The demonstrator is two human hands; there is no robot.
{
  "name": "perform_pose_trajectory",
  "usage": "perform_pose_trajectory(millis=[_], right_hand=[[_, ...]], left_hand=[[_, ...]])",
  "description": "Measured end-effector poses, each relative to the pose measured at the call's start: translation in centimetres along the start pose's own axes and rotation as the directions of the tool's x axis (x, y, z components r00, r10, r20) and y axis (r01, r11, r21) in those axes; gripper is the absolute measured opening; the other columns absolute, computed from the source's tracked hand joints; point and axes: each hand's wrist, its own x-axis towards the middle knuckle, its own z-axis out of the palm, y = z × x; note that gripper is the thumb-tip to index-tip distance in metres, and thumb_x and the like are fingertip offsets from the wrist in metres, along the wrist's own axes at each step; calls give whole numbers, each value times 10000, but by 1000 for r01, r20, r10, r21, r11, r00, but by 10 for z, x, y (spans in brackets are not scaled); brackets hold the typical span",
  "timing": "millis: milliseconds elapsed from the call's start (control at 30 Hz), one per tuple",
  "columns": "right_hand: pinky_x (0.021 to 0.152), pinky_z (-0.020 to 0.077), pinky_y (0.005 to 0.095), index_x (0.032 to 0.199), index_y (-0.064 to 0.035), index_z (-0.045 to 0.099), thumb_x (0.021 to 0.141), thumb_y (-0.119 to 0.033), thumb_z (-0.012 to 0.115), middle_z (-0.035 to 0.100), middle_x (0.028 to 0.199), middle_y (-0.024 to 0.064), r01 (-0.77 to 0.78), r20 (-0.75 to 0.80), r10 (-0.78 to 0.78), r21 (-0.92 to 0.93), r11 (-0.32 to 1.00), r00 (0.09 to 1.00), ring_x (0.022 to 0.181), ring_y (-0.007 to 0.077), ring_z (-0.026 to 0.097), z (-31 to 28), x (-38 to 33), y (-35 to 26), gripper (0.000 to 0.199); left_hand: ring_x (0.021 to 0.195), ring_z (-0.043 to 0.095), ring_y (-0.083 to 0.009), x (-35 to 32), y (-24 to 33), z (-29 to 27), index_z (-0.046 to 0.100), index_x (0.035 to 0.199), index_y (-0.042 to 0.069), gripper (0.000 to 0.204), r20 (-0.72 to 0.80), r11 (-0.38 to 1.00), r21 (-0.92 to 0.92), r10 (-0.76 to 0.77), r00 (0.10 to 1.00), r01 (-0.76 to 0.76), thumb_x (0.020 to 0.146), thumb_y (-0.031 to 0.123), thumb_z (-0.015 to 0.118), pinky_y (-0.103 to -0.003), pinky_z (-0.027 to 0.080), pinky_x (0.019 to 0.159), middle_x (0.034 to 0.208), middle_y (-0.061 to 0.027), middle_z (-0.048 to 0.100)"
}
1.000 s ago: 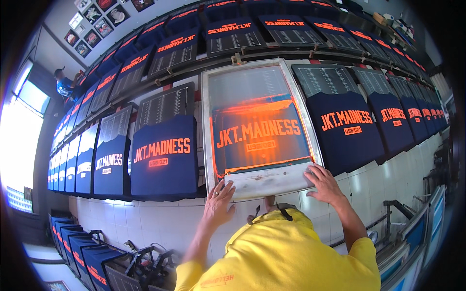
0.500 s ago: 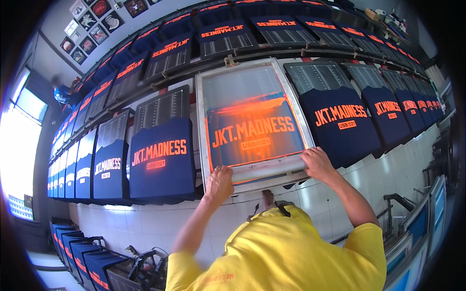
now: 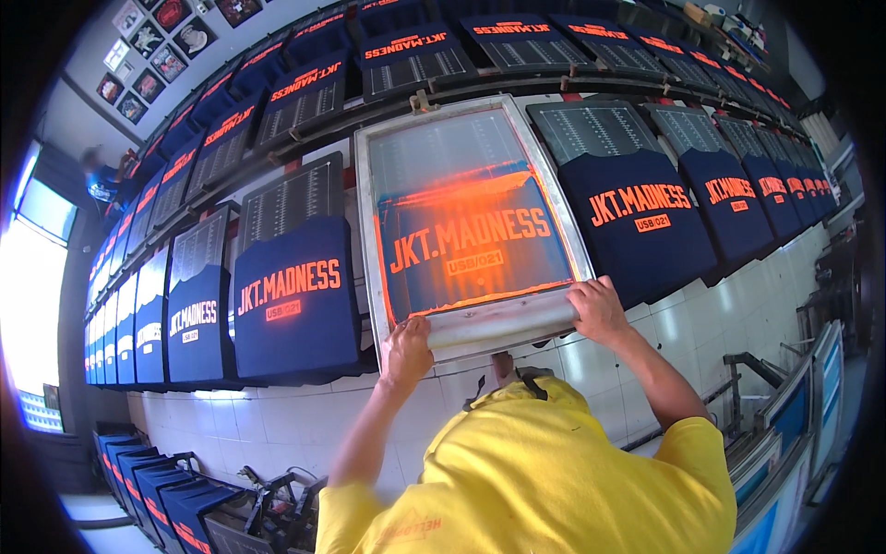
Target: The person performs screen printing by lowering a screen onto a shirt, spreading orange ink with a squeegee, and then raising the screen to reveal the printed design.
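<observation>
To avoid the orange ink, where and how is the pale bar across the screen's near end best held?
Probably grip the pale bar by its two ends, from the near side, where the left hand and right hand are. It is long and crosswise; orange ink borders its far edge on the screen.

A framed screen [image 3: 471,217] and rows of printed navy shirts [image 3: 639,258] on boards [image 3: 595,126] mark a screen-printing workshop.
</observation>
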Motion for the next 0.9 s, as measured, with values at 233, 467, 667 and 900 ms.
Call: perform_pose_trajectory(millis=[233, 467, 667, 900], right_hand=[[805, 406, 386, 870, -45, 608, 615, -47, 697, 640, 898, 87, 8, -41, -7, 14, 1000, 999, 856, 259, 634, 5, 23, 13, 270], [786, 397, 381, 887, -36, 616, 622, -37, 671, 634, 914, 71, -2, -44, 4, 43, 999, 999, 819, 243, 623, -6, 2, 0, 271], [739, 393, 365, 794, -46, 611, 694, -14, 610, 636, 889, 49, 14, -126, -17, -20, 1000, 992, 759, 205, 597, 9, 14, 11, 105], [752, 405, 366, 831, -33, 612, 639, -21, 683, 671, 897, 65, 89, -102, -94, -46, 995, 990, 761, 226, 630, 26, 109, 72, 205]], left_hand=[[890, 673, -317, 22, -4, 2, 636, 980, 51, 349, 0, 999, 40, -34, 999, 34, 662, 63, 780, -413, 562, 755, 949, -100, 690], [938, 677, -306, -6, 9, 1, 636, 1023, 42, 429, 6, 999, 30, -32, 999, 31, 602, -32, 678, -395, 571, 786, 1054, -113, 681], [1029, 680, -282, -2, -10, 25, 661, 1084, 4, 491, -97, 989, 107, 114, 989, -104, 594, -26, 680, -372, 570, 838, 1106, -139, 690], [1022, 691, -259, 91, -40, 27, 662, 1024, 20, 361, -104, 983, 161, 102, 989, -84, 671, -26, 603, -350, 584, 799, 1096, -115, 695]])
